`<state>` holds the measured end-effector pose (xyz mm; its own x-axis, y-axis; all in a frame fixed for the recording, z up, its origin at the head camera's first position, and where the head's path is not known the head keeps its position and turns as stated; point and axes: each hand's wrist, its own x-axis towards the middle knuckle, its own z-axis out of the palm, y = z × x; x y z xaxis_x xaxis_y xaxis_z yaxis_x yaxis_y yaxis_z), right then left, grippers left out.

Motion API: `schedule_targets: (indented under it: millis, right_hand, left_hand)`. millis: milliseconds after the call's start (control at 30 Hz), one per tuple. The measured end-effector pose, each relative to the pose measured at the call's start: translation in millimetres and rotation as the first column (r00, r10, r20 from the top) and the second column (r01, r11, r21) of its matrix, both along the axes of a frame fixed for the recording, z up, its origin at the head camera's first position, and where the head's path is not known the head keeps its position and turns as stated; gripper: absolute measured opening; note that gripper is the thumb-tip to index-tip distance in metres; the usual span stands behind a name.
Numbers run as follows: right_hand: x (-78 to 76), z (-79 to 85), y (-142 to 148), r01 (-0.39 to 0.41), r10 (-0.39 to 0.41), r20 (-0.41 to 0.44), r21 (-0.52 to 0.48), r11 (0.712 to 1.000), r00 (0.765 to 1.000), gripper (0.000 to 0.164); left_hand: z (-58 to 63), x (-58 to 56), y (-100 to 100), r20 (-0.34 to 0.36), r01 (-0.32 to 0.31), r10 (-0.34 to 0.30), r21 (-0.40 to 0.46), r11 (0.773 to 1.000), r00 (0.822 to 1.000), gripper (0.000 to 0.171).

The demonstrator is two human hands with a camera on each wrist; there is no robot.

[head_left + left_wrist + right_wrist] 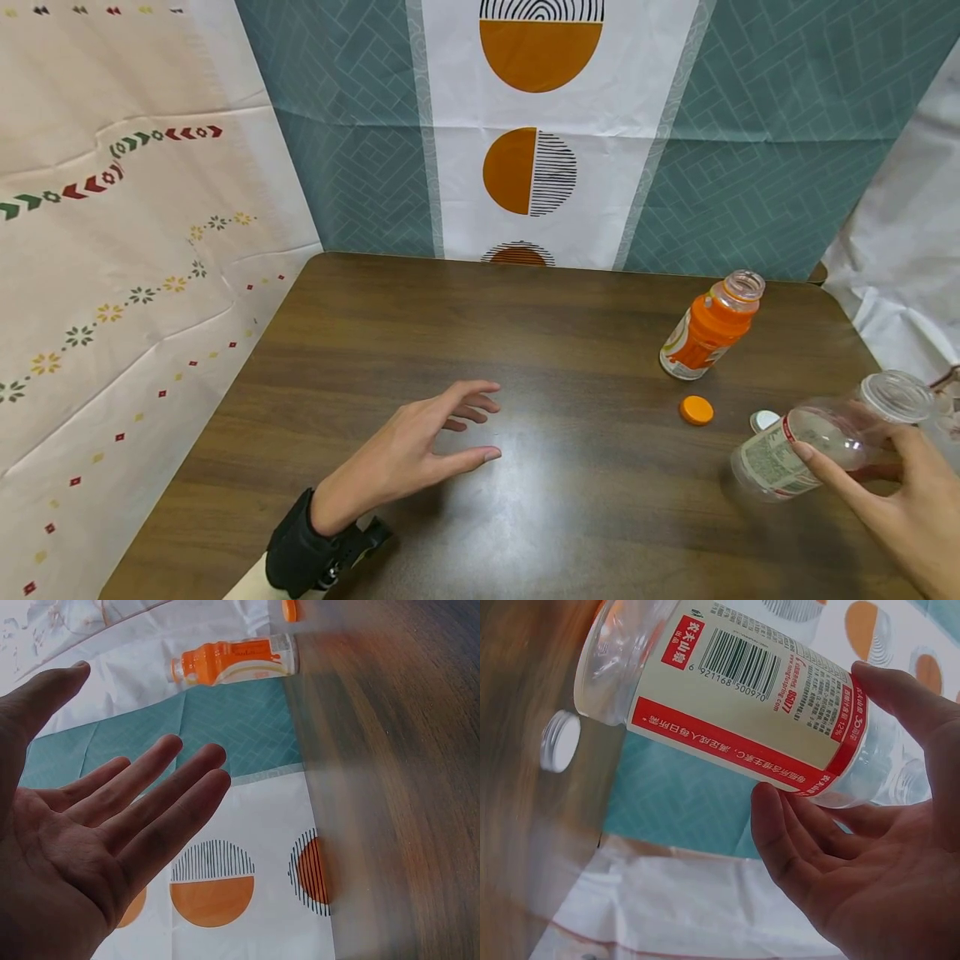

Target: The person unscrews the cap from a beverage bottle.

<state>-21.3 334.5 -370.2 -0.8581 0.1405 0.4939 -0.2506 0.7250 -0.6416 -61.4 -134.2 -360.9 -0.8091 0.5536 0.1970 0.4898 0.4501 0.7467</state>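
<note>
My right hand [911, 500] grips a clear plastic bottle [787, 454] at the right of the table, thumb on one side and fingers on the other. The bottle has no cap on its mouth, and its pale label with red bands and a barcode faces the right wrist view. A white cap [561, 741] lies near the bottle's base. My left hand [412, 446] hovers over the middle of the table, fingers loosely extended and thumb apart, holding nothing. In the left wrist view its palm [67, 855] shows bare.
An uncapped clear bottle with an orange label [705, 333] stands toward the back right. An orange cap [697, 410] lies in front of it. The brown wooden table [480, 333] meets a patterned teal and white cloth [360, 167] at its back edge.
</note>
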Motion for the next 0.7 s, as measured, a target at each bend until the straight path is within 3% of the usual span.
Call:
schedule_targets:
  millis: [300, 433, 600, 700]
  right_hand:
    - [-7.4, -5.0, 20.3, -0.001, -0.002, -0.048, -0.056, 0.998, 0.999, 0.074]
    - [-13.9, -3.1, 28.0, 0.095, -0.098, -0.029, -0.084, 0.992, 0.995, 0.07]
    - [-29.2, 2.9, 36.0, 0.246, -0.248, 0.006, -0.135, 0.96, 0.969, 0.064]
    - [-39.1, 6.4, 38.1, 0.289, -0.289, 0.018, -0.119, 0.95, 0.957, 0.062]
  left_hand:
    - [-1.8, -0.5, 0.3, -0.01, -0.003, 0.003, 0.005, 1.0, 1.0, 0.059]
    - [-1.6, -0.7, 0.7, -0.015, -0.005, 0.005, 0.008, 1.0, 1.0, 0.059]
    - [-1.7, -1.1, 0.9, -0.019, -0.005, 0.005, 0.012, 1.0, 1.0, 0.06]
    - [-1.7, -1.5, 0.9, -0.02, -0.004, 0.004, 0.012, 1.0, 1.0, 0.06]
